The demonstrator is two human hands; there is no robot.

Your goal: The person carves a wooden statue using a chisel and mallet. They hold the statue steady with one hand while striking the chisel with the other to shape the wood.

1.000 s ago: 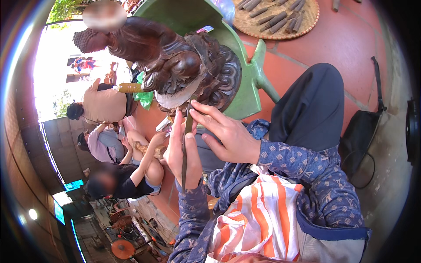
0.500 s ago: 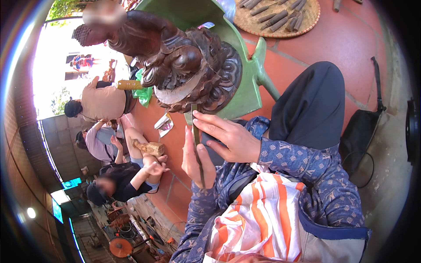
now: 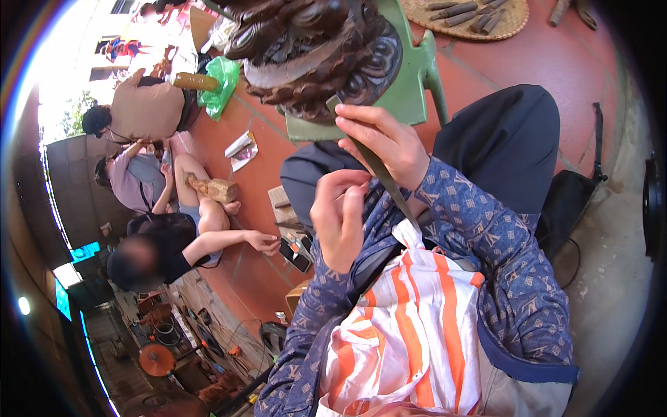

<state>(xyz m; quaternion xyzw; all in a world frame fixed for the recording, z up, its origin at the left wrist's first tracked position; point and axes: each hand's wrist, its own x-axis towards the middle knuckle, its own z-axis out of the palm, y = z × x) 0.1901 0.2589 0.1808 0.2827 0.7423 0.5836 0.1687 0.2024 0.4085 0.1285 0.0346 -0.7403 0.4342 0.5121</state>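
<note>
one flat strip (image 3: 384, 175), one dark carving (image 3: 316, 55), one green chair (image 3: 413, 83), one woven tray (image 3: 513, 25)

The left hand (image 3: 338, 221) and right hand (image 3: 390, 142) are bare. Blue sleeves (image 3: 479, 219) with pale repeating motifs — navy edging (image 3: 517, 356), greyish lining (image 3: 524, 397) — dark trousers (image 3: 513, 135), white front (image 3: 389, 333) boldly striped orange.

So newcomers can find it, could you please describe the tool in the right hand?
Start at the big dark carving on the green chair. Below it in view, the right hand holds the tool: a long, flat strip, unlike the short brown sticks on the woven tray.
</note>
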